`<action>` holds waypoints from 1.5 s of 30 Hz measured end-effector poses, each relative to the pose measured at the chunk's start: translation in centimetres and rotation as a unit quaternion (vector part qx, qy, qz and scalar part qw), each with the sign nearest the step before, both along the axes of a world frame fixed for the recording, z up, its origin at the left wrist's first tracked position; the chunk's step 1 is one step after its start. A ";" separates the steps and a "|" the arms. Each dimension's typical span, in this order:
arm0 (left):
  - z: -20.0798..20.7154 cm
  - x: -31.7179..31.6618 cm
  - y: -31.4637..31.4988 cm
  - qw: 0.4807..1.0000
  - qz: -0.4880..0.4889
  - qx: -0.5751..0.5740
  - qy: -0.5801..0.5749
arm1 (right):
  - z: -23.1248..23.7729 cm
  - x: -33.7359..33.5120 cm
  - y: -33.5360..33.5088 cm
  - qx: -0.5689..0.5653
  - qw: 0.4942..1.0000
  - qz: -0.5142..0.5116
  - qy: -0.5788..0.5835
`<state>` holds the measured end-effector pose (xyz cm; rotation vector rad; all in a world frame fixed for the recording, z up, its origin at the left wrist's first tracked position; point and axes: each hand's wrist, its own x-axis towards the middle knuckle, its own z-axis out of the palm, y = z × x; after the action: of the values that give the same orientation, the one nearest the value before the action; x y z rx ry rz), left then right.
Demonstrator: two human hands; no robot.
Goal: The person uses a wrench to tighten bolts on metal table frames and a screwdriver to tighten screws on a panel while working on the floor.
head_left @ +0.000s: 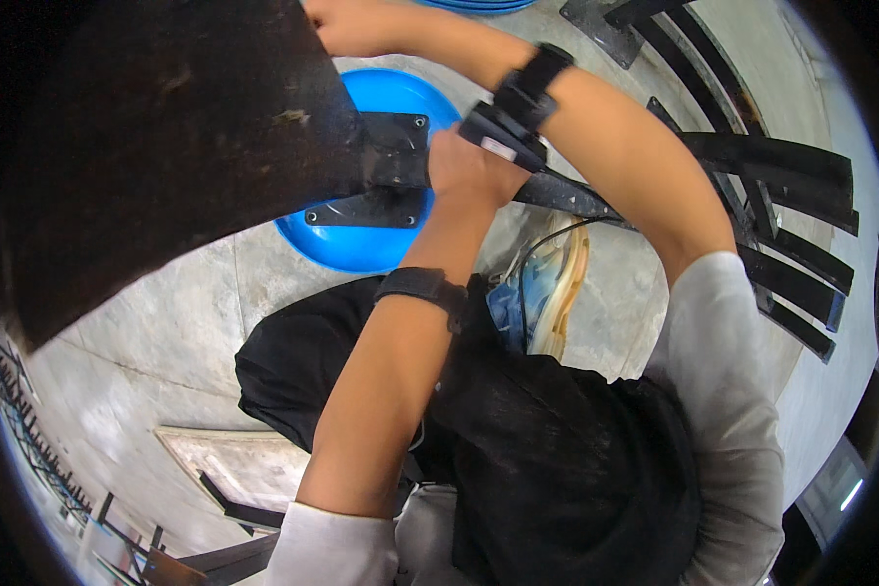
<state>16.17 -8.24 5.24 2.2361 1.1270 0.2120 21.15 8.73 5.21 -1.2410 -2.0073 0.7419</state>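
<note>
A large dark brown, scuffed panel (186, 127) fills the upper left. From its right edge runs a black metal bar (566, 195), with black plates (371, 209) with holes beside it. My left hand (469, 171) is wrapped round this bar, slightly blurred. My right hand (347, 26) grips the panel's upper right edge, with some fingers hidden. Underneath lies a round, bright blue dish-like piece (391, 90), partly covered by the panel and plates. A strap with a black box (506, 135) is on my right wrist, and a black band (422, 285) on my left.
Several curved black metal bars (772, 166) lie to the right. More blue round pieces (479, 4) show at the top edge. My shoe (547, 293) rests on the grey concrete floor, beside a thin black cable (523, 293). Black metal frames (234, 562) stand at the lower left.
</note>
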 end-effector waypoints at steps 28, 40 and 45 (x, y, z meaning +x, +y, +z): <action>6.6 -14.9 -6.6 0.748 -0.017 -0.383 -0.542 | 22.2 2.7 -24.0 -0.170 0.962 -0.197 0.086; 4.5 -23.3 -8.2 0.790 0.125 -0.325 -0.504 | 20.3 -6.2 -20.2 -0.146 0.989 0.028 -0.014; 2.1 -25.7 -9.1 0.822 0.070 -0.341 -0.451 | 16.6 -8.1 -19.8 -0.230 0.971 0.062 0.039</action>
<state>-9.56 -17.32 7.32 1.1534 0.6554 0.7140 13.09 -11.11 21.85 -1.3171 -1.9233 1.3537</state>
